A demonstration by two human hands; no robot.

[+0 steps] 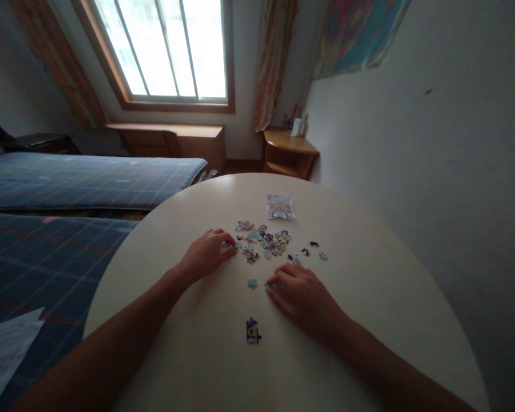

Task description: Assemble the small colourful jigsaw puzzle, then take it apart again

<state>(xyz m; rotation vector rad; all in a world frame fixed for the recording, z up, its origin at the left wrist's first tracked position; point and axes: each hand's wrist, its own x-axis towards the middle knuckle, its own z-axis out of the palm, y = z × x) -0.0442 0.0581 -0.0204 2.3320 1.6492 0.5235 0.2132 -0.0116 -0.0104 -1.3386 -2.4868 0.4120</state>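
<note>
My left hand (pixel 206 256) is at the left edge of a loose pile of jigsaw puzzle pieces (pixel 277 245). Its fingers are curled round a small pale puzzle piece (pixel 225 245), partly hidden by the fingertips. Lower right of the pile, my right hand (pixel 299 293) pinches another light puzzle piece (pixel 269 286) between thumb and fingers. Just left of that piece lies a single light-blue puzzle piece (pixel 252 283). Nearer to me, a small block of dark blue and yellow joined pieces (pixel 253 332) rests on the white round table (pixel 214 366).
Behind the pile lies a small printed picture packet (pixel 280 206). A few stray pieces (pixel 313 244) are scattered to the pile's right. Left of the table is a bed with a blue plaid mattress (pixel 68 246), with a paper sheet (pixel 11 343) on it. A wall (pixel 412 154) stands close on the right.
</note>
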